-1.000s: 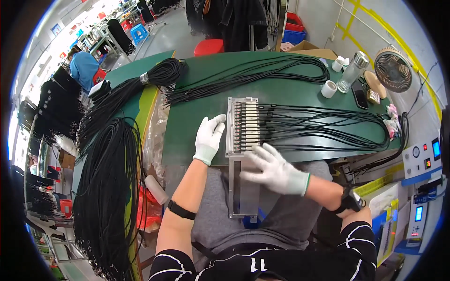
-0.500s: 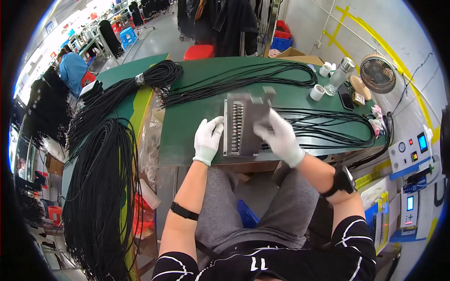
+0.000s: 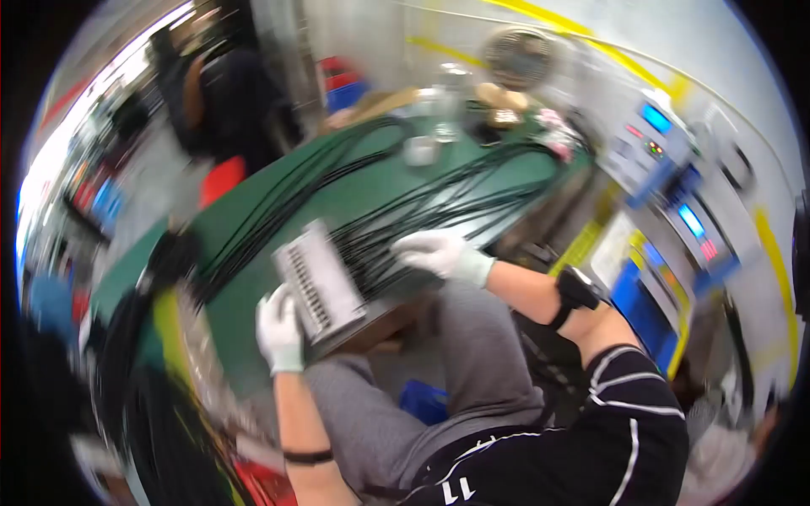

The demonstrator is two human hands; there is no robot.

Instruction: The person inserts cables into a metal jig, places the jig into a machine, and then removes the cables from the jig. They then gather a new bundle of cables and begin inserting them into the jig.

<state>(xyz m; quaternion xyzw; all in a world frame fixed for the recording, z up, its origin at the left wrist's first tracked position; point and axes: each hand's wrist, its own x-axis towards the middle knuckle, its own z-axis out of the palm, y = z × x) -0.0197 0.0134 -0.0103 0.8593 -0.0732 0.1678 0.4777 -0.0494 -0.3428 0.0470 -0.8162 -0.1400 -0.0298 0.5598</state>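
Two white-gloved hands work at the near edge of a green table (image 3: 354,198), and the picture is blurred by motion. The left hand (image 3: 280,331) grips the near left corner of a grey slotted fixture (image 3: 319,282) that lies tilted on the table edge. The right hand (image 3: 440,253), well apart from the left, rests palm down on the black cables (image 3: 396,223) fanning out from the fixture toward the far right. Whether its fingers pinch a cable cannot be told. A small white cup (image 3: 419,150) stands farther back.
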